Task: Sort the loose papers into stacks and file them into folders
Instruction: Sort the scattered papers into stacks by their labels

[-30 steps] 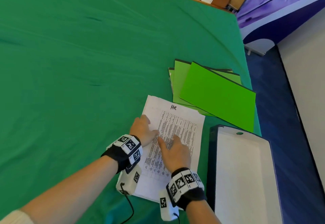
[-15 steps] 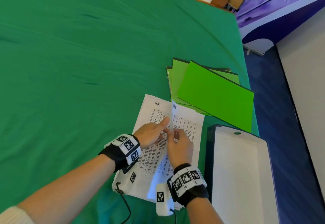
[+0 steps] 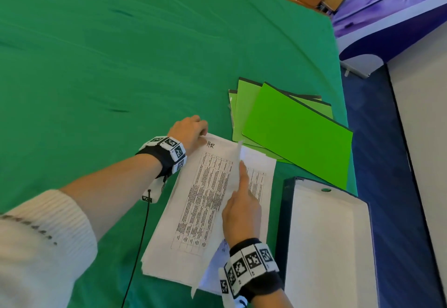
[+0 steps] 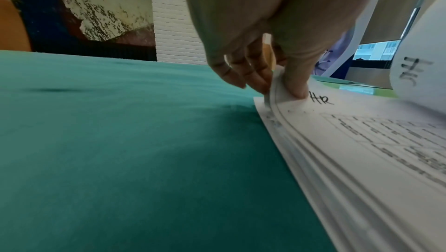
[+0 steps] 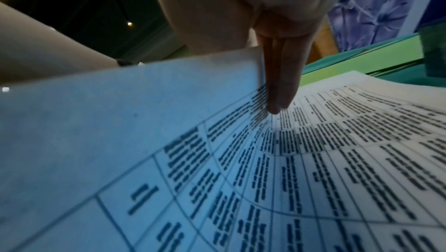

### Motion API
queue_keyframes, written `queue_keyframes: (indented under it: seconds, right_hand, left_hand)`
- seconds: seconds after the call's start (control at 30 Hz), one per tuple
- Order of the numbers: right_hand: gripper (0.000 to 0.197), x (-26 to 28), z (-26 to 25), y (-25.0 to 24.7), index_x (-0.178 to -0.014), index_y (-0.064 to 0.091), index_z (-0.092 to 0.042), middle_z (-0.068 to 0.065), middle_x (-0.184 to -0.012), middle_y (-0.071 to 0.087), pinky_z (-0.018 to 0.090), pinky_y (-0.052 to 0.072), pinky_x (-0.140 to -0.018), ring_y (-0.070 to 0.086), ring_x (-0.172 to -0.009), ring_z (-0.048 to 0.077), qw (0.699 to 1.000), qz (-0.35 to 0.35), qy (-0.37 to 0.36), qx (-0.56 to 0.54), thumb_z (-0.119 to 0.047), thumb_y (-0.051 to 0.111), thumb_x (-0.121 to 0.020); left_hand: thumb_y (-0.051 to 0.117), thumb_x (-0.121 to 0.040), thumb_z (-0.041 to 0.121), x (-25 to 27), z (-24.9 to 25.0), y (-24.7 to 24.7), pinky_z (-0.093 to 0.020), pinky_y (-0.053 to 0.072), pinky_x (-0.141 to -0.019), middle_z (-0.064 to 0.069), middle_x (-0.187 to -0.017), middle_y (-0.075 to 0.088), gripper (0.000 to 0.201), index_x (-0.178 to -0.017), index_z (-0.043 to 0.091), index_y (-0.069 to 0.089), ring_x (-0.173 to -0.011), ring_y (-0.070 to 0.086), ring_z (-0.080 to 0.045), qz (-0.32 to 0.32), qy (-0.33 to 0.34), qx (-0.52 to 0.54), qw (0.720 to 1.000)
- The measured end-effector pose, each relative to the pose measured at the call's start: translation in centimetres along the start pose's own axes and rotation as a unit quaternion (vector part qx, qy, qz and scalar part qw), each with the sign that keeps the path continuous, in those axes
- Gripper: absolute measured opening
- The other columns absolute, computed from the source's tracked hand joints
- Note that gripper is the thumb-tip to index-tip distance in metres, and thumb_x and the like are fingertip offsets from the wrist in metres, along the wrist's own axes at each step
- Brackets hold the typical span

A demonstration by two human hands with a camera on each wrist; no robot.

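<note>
A stack of printed papers [image 3: 205, 201] marked "HR" lies on the green table near its front right. My left hand [image 3: 193, 131] is at the stack's far left corner; in the left wrist view the thumb [image 4: 298, 86] presses on top and the fingers curl under the upper sheets' corner. My right hand [image 3: 242, 174] pinches the top sheet [image 5: 120, 122] between thumb and straight fingers [image 5: 280, 88], holding it up on its edge above the stack [image 5: 362, 141]. Several green folders [image 3: 297, 136] lie fanned just beyond the papers.
An open dark-blue box file [image 3: 286, 211] with a white inside lies to the right of the papers, at the table's right edge. Green cloth [image 3: 108, 66] covers the table to the left and far side. A cable [image 3: 142, 240] hangs from my left wrist.
My left hand moved from the page's middle to the stack's far left corner and took hold of it. My right hand has swung the top sheet up onto its edge.
</note>
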State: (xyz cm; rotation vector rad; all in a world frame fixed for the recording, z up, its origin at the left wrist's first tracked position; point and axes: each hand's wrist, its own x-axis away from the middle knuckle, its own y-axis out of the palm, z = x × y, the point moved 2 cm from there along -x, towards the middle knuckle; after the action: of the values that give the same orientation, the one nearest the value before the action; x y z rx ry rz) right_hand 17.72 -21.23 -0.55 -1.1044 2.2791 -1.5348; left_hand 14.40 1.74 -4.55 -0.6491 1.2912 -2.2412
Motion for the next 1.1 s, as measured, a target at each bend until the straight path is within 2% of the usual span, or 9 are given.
queue_keyframes:
  seconds: [0.2,0.33,0.47,0.6,0.7,0.8,0.9,0.97,1.1]
  right_hand:
    - [0.097,-0.4,-0.4,-0.5,-0.144,-0.022,-0.048,0.0,-0.088,0.054,0.027,0.035,-0.058,0.051,-0.064,0.015,0.998,-0.008,0.003,0.054,-0.005,0.047,-0.091]
    - [0.08,-0.4,-0.1,-0.1,-0.151,0.018,-0.036,-0.001,-0.108,0.055,0.028,0.037,-0.063,0.053,-0.075,0.02,0.995,-0.014,-0.049,0.086,0.001,0.047,-0.086]
    - [0.039,-0.2,-0.1,0.0,-0.129,0.059,-0.016,0.005,-0.117,0.064,0.031,0.047,-0.077,0.064,-0.094,0.024,0.998,0.032,-0.034,0.048,-0.009,0.048,-0.093]
    - [0.043,0.5,-0.1,-0.2,-0.131,0.057,-0.018,0.004,-0.126,0.061,0.032,0.046,-0.088,0.06,-0.109,0.023,0.998,0.043,-0.017,0.04,-0.042,0.04,-0.1]
    - [0.062,0.8,0.0,0.1,-0.131,0.057,-0.019,0.003,-0.129,0.061,0.033,0.045,-0.094,0.058,-0.116,0.021,0.999,0.031,-0.01,0.034,-0.064,0.034,-0.093]
    - [0.072,1.2,-0.6,0.4,-0.117,0.065,-0.023,-0.002,-0.113,0.069,0.032,0.05,-0.087,0.063,-0.103,0.016,0.999,0.027,-0.016,-0.014,-0.077,0.029,-0.086]
    - [0.058,1.3,-0.9,0.4,-0.096,0.065,-0.025,-0.007,-0.084,0.069,0.029,0.049,-0.069,0.062,-0.077,0.008,0.995,0.054,-0.015,-0.077,-0.073,0.034,-0.087]
    - [0.037,1.1,-0.4,0.3,-0.1,0.066,-0.02,-0.003,-0.086,0.07,0.028,0.045,-0.066,0.064,-0.078,0.016,0.993,0.077,-0.007,-0.09,-0.05,0.046,-0.093]
    - [0.02,0.6,1.1,-0.2,-0.088,0.066,-0.004,0.012,-0.079,0.068,0.027,0.04,-0.06,0.062,-0.071,0.031,0.989,0.119,0.024,-0.086,-0.016,0.051,-0.096]
  left_hand:
    - [0.047,-0.096,0.045,0.3,0.7,-1.0,-0.038,0.036,-0.089,0.004,-0.118,0.06,0.035,-0.099,0.021,0.072,-0.102,0.048,-0.018,0.076,0.104,-0.074,0.989]
    - [0.048,-0.093,0.041,1.7,2.4,-1.6,-0.041,0.047,-0.084,-0.003,-0.117,0.065,0.036,-0.093,0.016,0.074,-0.097,0.058,-0.023,0.157,0.173,-0.03,0.972]
    - [0.049,-0.094,0.051,3.1,3.0,-1.2,-0.029,0.041,-0.055,-0.002,-0.077,0.063,0.041,-0.087,0.012,0.059,-0.056,0.048,-0.015,0.106,-0.003,0.144,0.984]
    - [0.056,-0.09,0.055,5.8,2.4,0.1,-0.034,0.051,-0.083,-0.002,-0.113,0.062,0.056,-0.125,0.012,0.052,-0.098,0.06,-0.018,-0.031,-0.087,0.258,0.962]
    - [0.051,-0.093,0.055,8.6,2.3,1.4,-0.031,0.044,-0.069,-0.002,-0.081,0.056,0.047,-0.094,0.008,0.057,-0.07,0.05,-0.015,-0.061,-0.102,0.214,0.97]
    - [0.034,-0.086,0.074,11.5,4.7,1.3,-0.031,0.045,-0.063,0.003,-0.063,0.051,0.07,-0.079,0.009,0.058,-0.057,0.051,-0.018,-0.107,-0.15,0.415,0.891]
    - [0.023,-0.082,0.078,12.1,7.3,1.1,-0.032,0.057,-0.076,0.0,-0.097,0.074,0.076,-0.108,0.023,0.068,-0.087,0.072,-0.024,-0.183,-0.156,0.524,0.817]
    - [0.024,-0.084,0.077,11.4,7.5,0.8,-0.035,0.057,-0.083,-0.001,-0.101,0.074,0.076,-0.11,0.021,0.068,-0.087,0.073,-0.023,-0.188,-0.14,0.501,0.833]
    - [0.047,-0.096,0.052,7.7,5.1,0.1,-0.04,0.052,-0.094,-0.005,-0.116,0.068,0.045,-0.114,0.015,0.065,-0.101,0.066,-0.021,-0.064,-0.077,0.228,0.969]
